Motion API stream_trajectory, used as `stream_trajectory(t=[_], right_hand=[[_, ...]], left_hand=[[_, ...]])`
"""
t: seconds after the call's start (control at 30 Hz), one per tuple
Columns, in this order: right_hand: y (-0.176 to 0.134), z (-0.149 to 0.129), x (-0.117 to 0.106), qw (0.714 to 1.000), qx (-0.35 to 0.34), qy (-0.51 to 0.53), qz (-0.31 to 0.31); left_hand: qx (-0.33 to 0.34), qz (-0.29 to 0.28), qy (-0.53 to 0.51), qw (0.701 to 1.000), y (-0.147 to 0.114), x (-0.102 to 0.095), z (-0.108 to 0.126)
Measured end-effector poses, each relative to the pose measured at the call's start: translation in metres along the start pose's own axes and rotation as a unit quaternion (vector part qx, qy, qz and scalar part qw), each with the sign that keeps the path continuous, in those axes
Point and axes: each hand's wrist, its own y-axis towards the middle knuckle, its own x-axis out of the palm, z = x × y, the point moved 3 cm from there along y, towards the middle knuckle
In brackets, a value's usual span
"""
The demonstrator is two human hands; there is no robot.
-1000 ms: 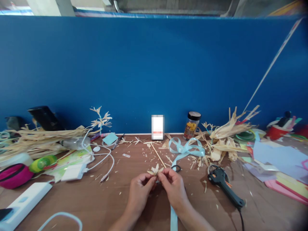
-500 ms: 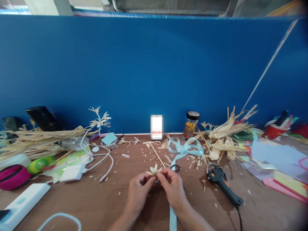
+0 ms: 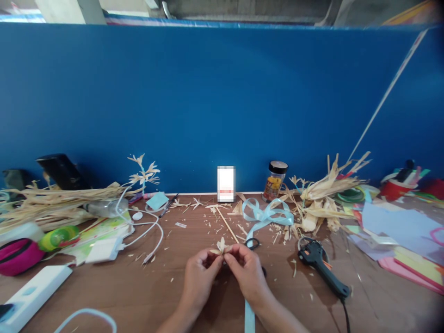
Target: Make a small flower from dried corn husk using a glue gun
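Observation:
Between my two hands is a small pale corn husk flower (image 3: 221, 245), its petals pointing up and away from me. My left hand (image 3: 203, 273) pinches its base from the left with thumb and forefinger. From the right, my right hand (image 3: 247, 270) pinches the same base, the thumb tips almost meeting. The flower's underside is hidden by my fingers. A light blue ribbon (image 3: 265, 215) lies looped beyond my right hand and runs under it toward me. By that hand sits a black ring (image 3: 252, 243), perhaps scissors' handle. A thin stick (image 3: 228, 225) lies just beyond the flower.
A black glue gun (image 3: 322, 266) lies at right, its cord trailing forward. Husk bundles (image 3: 317, 203) and a lidded jar (image 3: 275, 180) stand at the back. White cables (image 3: 161, 231), a power strip (image 3: 38, 296) and a pink pouch (image 3: 19, 254) are at left.
The flower has tilted and turned slightly between my fingertips, its petals now looking narrower and more upright. My right fingers have shifted a little to the left; the other things stay put.

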Motion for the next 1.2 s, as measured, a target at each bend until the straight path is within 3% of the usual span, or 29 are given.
stream_trajectory(t=[0.2,0.6,1.2], right_hand=[[0.000,-0.002,0.001,1.000,-0.003,-0.016,-0.005],[0.001,-0.004,0.001,1.000,-0.007,-0.010,0.006],[0.000,-0.002,0.003,1.000,0.005,0.005,0.002]], left_hand=[[0.040,-0.004,0.021,0.999,-0.002,0.002,0.008],[0.055,-0.023,0.037,0.998,-0.006,0.005,0.011],[0.028,-0.005,0.024,0.999,-0.004,0.002,0.008]])
